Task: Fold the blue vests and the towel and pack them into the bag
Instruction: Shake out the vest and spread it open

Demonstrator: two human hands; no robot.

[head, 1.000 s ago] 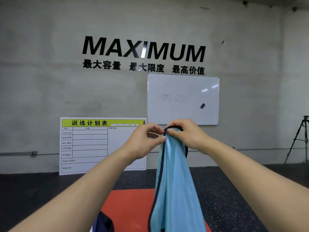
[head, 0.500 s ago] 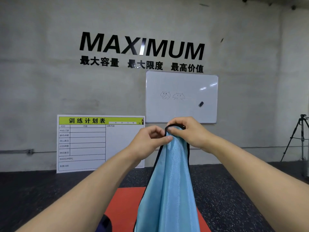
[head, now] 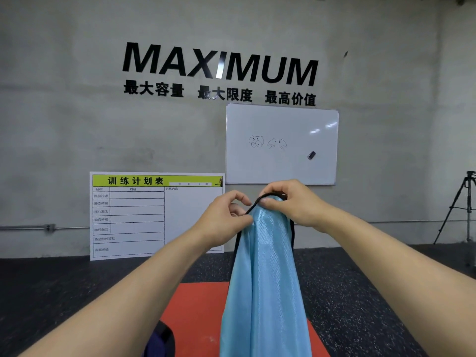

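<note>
Light-blue shiny fabric with black edging, a vest (head: pixel 265 279), was held up in front of the camera by both hands and hung straight down out of the bottom of the view. The right hand (head: pixel 291 202) was closed over the top of the vest, its thumb pressed onto the blue cloth just under a black loop of trim. The left hand (head: pixel 226 217) was pinched on the vest's black edge just beside the right hand, thumb and fingertips drawn together. Below the vest an orange-red mat (head: pixel 198 313) was laid on a dark speckled floor (head: pixel 360 292). A dark blue and black object (head: pixel 159 341), only partly seen at the bottom edge, lay on the mat left of the vest; what it was could not be told. On the grey wall behind, a whiteboard (head: pixel 282 144) was mounted, and a printed chart (head: pixel 154 215) was propped below it to the left. A tripod (head: pixel 461 207) was seen at the far right.
</note>
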